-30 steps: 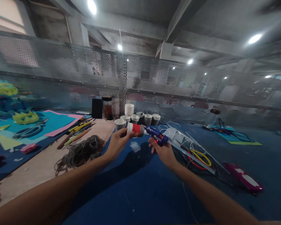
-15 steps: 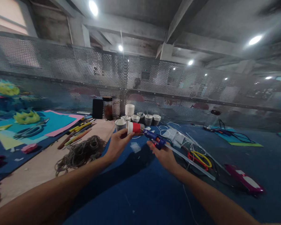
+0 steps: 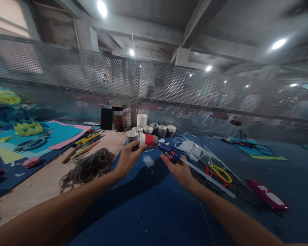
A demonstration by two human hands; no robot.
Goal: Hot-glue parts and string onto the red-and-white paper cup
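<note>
Left hand [image 3: 128, 156] is holding a red-and-white cup [image 3: 149, 139]; right hand [image 3: 179, 169] is gripping a blue glue gun [image 3: 166, 149]. Gray string [image 3: 92, 168] is lying left of both hands.

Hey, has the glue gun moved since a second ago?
Yes, the glue gun sits slightly lower and farther left in view, judged against the white cup stack.

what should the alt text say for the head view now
A left hand holds a red-and-white paper cup on its side while the right hand points a blue glue gun at the cup's grey end. Tangled grey cord lies to the left; small cups stand behind on a blue table.
</note>
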